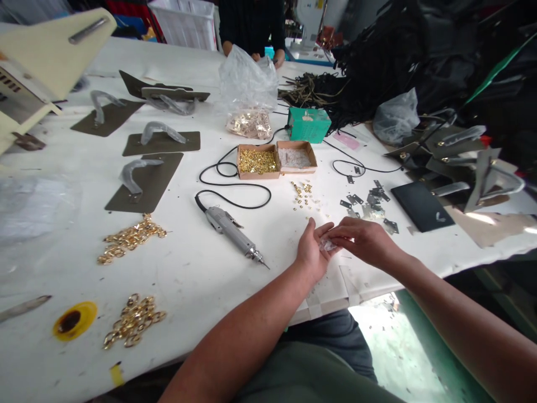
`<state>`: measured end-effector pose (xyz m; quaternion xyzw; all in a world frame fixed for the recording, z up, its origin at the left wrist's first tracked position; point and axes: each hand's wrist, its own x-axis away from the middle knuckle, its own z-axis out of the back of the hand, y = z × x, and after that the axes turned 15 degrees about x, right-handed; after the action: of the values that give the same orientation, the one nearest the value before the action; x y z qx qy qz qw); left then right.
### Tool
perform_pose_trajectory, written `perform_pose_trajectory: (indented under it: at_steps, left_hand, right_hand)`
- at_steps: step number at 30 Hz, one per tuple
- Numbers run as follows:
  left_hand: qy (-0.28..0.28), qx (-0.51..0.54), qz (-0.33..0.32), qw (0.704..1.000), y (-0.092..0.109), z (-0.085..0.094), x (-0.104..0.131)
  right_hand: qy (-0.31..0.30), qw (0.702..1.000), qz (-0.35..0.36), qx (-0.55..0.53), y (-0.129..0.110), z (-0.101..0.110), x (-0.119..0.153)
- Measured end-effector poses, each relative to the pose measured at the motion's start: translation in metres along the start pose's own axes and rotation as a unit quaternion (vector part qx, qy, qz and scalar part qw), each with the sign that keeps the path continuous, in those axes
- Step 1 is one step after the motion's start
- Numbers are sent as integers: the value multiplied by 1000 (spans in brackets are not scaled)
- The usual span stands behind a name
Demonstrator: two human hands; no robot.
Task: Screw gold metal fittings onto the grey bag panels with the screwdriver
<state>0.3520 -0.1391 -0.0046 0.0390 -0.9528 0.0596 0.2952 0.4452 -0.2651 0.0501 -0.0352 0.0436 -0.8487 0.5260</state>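
Palm up over the table's front edge, my left hand cups some small clear plastic pieces. My right hand reaches across from the right, its fingers pinched together at those same pieces; its fingertips are partly hidden. Just beyond the hands lie small loose gold fittings and a few clear bits. A grey electric screwdriver rests left of my hands, its bit pointing toward me. Farther back are a cardboard box of gold fittings and an adjoining box of clear pieces.
Thin metal plates and a black flat panel lie to the right. Dark panels with wrapped handles and gold ring piles are on the left. A green power box feeds the cord. Across the table sits a person.
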Motion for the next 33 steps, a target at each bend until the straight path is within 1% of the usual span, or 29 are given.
perform_pose_trajectory:
  at_steps: [2, 4, 7, 10, 12, 14, 18, 25, 30, 33]
  left_hand:
    - [1, 2, -5, 1000, 0, 3, 5]
    - [2, -4, -14, 1000, 2, 8, 13]
    - [-4, -23, -12, 1000, 7, 16, 30]
    - [-7, -45, 5, 999, 13, 24, 44]
    - [-11, -61, 18, 998, 16, 29, 47]
    - [-20, -72, 38, 997, 18, 32, 48]
    - [-36, -75, 67, 994, 20, 33, 45]
    - [-28, -66, 91, 993, 23, 31, 45]
    - [-38, -60, 94, 993, 26, 30, 47]
    - [-44, -57, 98, 993, 27, 29, 47]
  right_hand:
    - [-6, 1000, 0, -10, -5, 1, 2]
    - [-17, 999, -22, -39, -10, 2, 1]
    - [-15, 988, -101, -117, -17, -2, -9]
    - [-5, 962, -196, -188, -25, -14, -30]
    - [-15, 947, -241, -212, -30, -25, -45]
    - [-25, 940, -267, -212, -33, -34, -57]
    - [-30, 940, -287, -181, -33, -43, -70]
    - [-34, 941, -302, -149, -37, -43, -77]
    - [-6, 935, -300, -189, -33, -50, -72]
    - [7, 923, -299, -240, -29, -45, -61]
